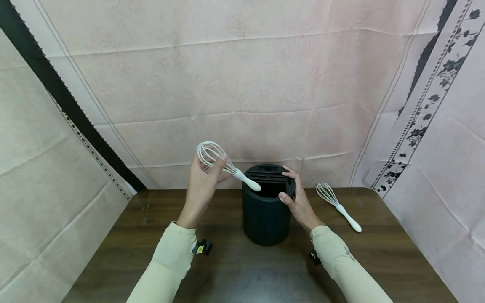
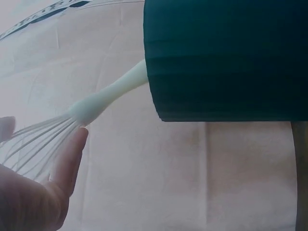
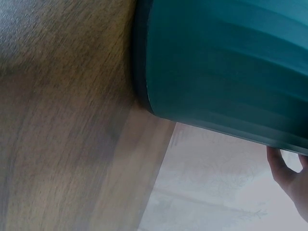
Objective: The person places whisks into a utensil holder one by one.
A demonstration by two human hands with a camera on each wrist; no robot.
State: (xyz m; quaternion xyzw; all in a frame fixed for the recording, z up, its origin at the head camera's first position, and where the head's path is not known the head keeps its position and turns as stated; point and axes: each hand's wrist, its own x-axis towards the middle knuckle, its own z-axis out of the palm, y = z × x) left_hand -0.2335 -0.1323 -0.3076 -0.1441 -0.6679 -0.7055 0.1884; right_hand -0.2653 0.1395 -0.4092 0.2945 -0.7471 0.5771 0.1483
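Note:
A white whisk (image 1: 247, 180) is held by its wires in my left hand (image 1: 206, 176), tilted so the handle end points down to the right, over the opening of a dark green utensil holder (image 1: 266, 219). In the left wrist view the whisk's handle (image 2: 120, 89) runs behind the holder's edge. The holder stands upright on the table, its top split by a slotted black insert (image 1: 267, 170) and a larger opening. My right hand (image 1: 301, 202) grips the holder's rim on the right side, with fingers (image 3: 279, 166) at its upper edge in the right wrist view.
A second white whisk (image 1: 339, 206) lies on the brown wooden table (image 1: 235, 273), right of the right hand. Pale patterned cloth (image 1: 242, 84) hangs behind the table's back edge and along both sides.

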